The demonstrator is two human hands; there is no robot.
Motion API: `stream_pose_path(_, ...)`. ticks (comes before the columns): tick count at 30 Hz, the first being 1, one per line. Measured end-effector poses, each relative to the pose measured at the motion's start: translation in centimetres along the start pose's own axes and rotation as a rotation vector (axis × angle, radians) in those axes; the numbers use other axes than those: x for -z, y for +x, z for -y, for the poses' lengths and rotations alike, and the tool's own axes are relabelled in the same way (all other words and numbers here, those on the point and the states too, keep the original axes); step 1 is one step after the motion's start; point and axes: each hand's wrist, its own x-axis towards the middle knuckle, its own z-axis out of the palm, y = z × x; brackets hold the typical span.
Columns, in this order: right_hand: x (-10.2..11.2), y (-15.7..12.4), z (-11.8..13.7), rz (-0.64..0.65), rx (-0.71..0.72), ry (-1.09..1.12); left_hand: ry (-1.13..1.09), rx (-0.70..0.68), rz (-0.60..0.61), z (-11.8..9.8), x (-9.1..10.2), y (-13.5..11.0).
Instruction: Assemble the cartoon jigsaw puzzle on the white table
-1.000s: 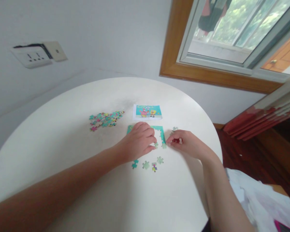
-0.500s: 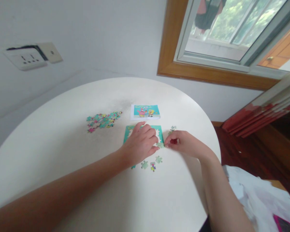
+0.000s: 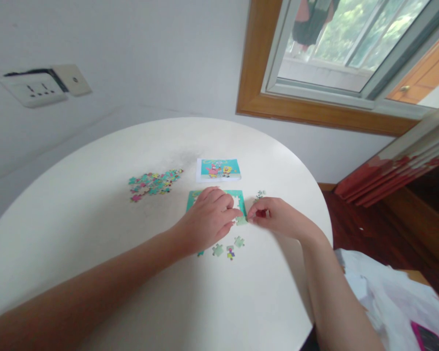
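Observation:
A partly joined jigsaw puzzle (image 3: 243, 199) with a teal border lies in the middle of the round white table. My left hand (image 3: 210, 214) rests over it, fingers apart, with one finger stretched toward its lower right corner; the hand hides much of the puzzle. At that corner, my right hand (image 3: 261, 213) pinches the edge of a pale green puzzle piece (image 3: 241, 221) between thumb and finger. Loose pieces lie just below: a pale green one (image 3: 239, 241), another pale green one (image 3: 217, 250) and a multicoloured one (image 3: 230, 252). A teal piece shows partly beside my left wrist.
Behind the puzzle lies a cartoon picture card (image 3: 220, 169). A heap of loose puzzle pieces (image 3: 153, 184) spreads to the left, and a small cluster of pieces (image 3: 260, 194) sits behind my right hand. White plastic bags (image 3: 391, 297) stand beyond the table's right edge.
My left hand's finger has stretched out to the right, toward the lower right corner of the puzzle. My right hand keeps its pinch there. The view has shifted slightly.

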Motion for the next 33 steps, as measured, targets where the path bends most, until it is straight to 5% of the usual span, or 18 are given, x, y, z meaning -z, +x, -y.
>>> stream_pose_path(11,0.1,0.0,0.2,-0.025,0.023,-0.005,-0.076,0.021,0.012,0.3,-0.3,-0.1)
stream_pose_path(17,0.1,0.1,0.4,-0.022,0.036,0.008,-0.09,0.083,-0.121,2.3,3.1,-0.5)
stream_pose_path(21,0.0,0.1,0.2,-0.031,0.044,0.011,-0.082,0.076,-0.066,2.9,4.7,-3.3)
stream_pose_path(26,-0.6,-0.5,2.2,0.036,0.18,0.0,-0.127,0.076,-0.041,2.1,3.3,-7.2)
stream_pose_path(30,-1.8,-1.0,4.6,0.215,0.362,0.009,-0.188,0.07,-0.081,2.0,2.2,-7.6)
stream_pose_path(33,-2.7,-1.0,5.2,0.226,0.368,-0.022,-0.211,0.077,-0.088,2.2,2.0,-7.3)
